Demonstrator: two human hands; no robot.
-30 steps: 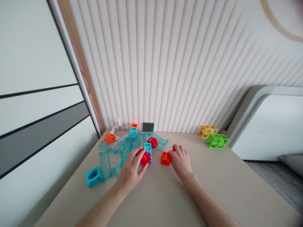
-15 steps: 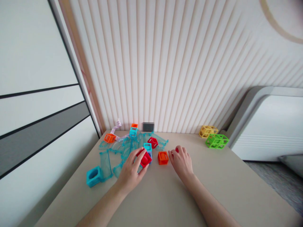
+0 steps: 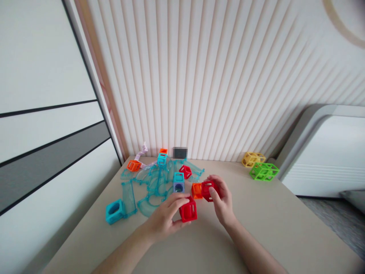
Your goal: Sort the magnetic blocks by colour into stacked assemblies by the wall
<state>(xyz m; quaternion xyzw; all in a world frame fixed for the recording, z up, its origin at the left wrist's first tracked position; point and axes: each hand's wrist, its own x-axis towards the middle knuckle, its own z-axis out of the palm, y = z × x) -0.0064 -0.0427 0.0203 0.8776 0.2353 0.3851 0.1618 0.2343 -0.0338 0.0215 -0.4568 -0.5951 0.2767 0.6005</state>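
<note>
My left hand [image 3: 168, 215] grips a red cube block [image 3: 188, 211] with open-frame sides, holding it above the table. In my right hand [image 3: 224, 199] is a second red cube block [image 3: 208, 190], pinched between thumb and fingers. The two red blocks are apart. An orange cube block [image 3: 196, 191] sits just left of the right-hand block, partly covered by it. Beyond my left hand stand a light-blue cube [image 3: 179, 177] and a purple cube [image 3: 178, 187] with a round opening, touching each other. Another red cube [image 3: 186, 172] rests farther back, tilted.
Clear teal track pieces [image 3: 156, 182] spread over the left of the table [image 3: 256, 224]. A blue block [image 3: 114, 212] lies at the near left, an orange block [image 3: 134, 165] farther back. Yellow [image 3: 253, 159] and green frame blocks [image 3: 264, 171] stand at the far right, near the ribbed wall.
My right hand has lifted its red block off the table and turned it inward. My left hand has brought its red block right and nearer, uncovering the purple cube.
</note>
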